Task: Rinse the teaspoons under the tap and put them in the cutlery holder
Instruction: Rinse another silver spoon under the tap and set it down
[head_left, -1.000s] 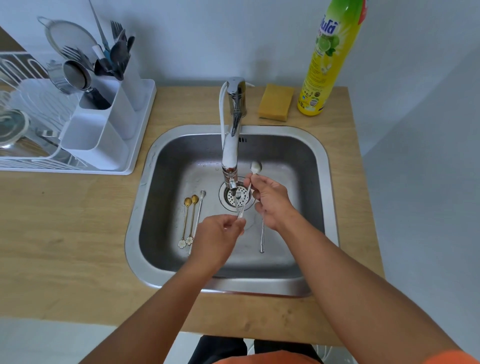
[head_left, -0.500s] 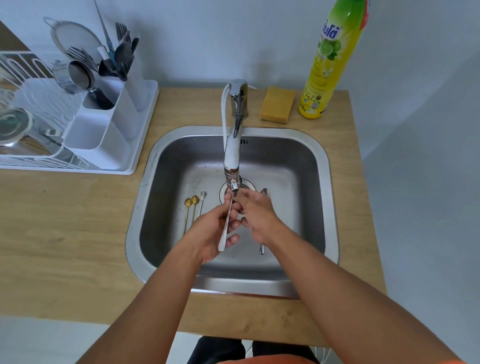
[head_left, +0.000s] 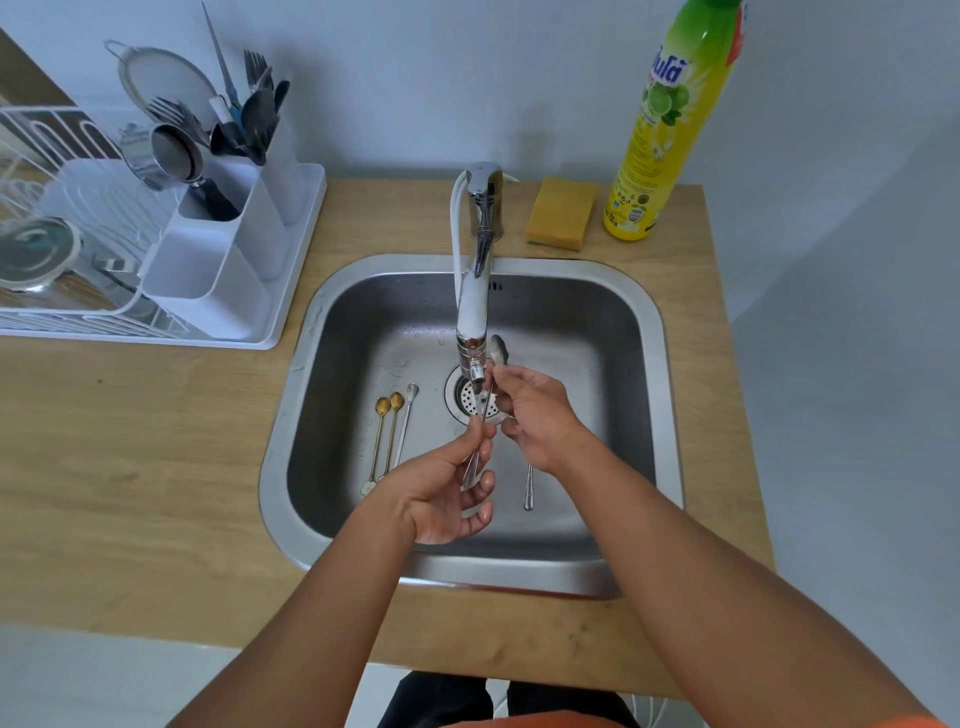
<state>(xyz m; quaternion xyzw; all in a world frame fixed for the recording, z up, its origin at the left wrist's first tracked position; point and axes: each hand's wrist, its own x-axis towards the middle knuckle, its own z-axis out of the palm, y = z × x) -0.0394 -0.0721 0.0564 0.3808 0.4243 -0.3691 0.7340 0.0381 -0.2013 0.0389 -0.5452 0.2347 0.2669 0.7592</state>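
Both hands held one teaspoon (head_left: 484, 410) under the tap (head_left: 474, 312): right hand (head_left: 540, 415) near its bowl, left hand (head_left: 447, 493) on its handle.

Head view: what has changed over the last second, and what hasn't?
The teaspoon was swung down under the tap, then bowl-up again. Both hands kept holding it. Unmoved: three spoons left of the drain, one on the right.

Two gold teaspoons (head_left: 385, 436) lie in the steel-grey sink (head_left: 613, 332); yellow sponge (head_left: 561, 214), yellow-green detergent bottle (head_left: 670, 130), pale wood-grain bench (head_left: 130, 467), white cutlery holder (head_left: 228, 260).
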